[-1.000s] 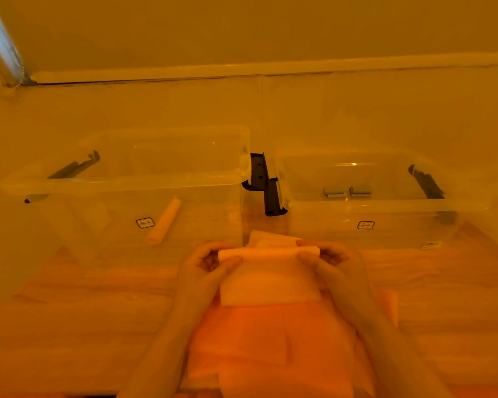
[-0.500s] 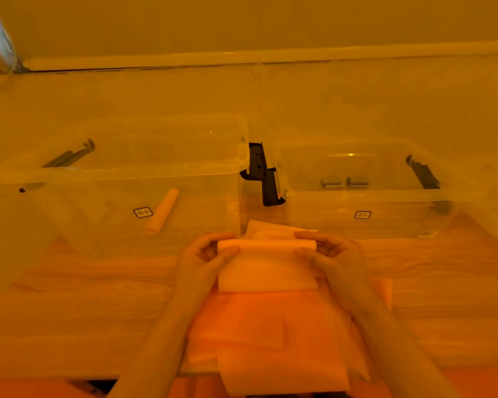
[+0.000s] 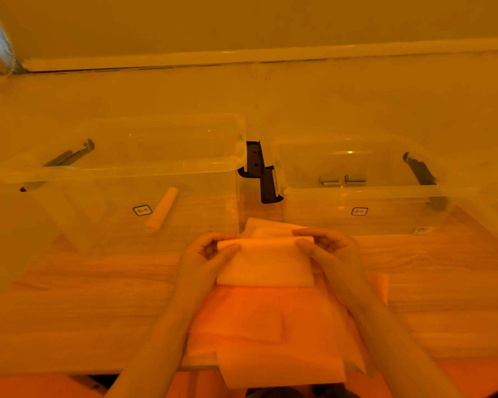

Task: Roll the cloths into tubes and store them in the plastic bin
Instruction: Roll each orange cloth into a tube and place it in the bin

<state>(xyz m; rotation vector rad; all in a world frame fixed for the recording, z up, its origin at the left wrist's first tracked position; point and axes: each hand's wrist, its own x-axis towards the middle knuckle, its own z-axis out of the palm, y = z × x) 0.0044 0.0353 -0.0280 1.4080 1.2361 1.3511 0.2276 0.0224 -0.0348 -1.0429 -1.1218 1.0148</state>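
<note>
Pale folded cloth (image 3: 265,262) looks no further rolled than a second ago: left hand (image 3: 204,255) and right hand (image 3: 332,251) still pinch its rolled far edge; most remains flat.

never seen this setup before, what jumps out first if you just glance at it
Front and centre, the left hand and right hand pinch the ends of a pale cloth being rolled over a pile of orange cloths on the wooden table. Behind them stand two clear plastic bins: the left bin already holds one rolled cloth, and the right bin holds two small grey rolls.
</note>
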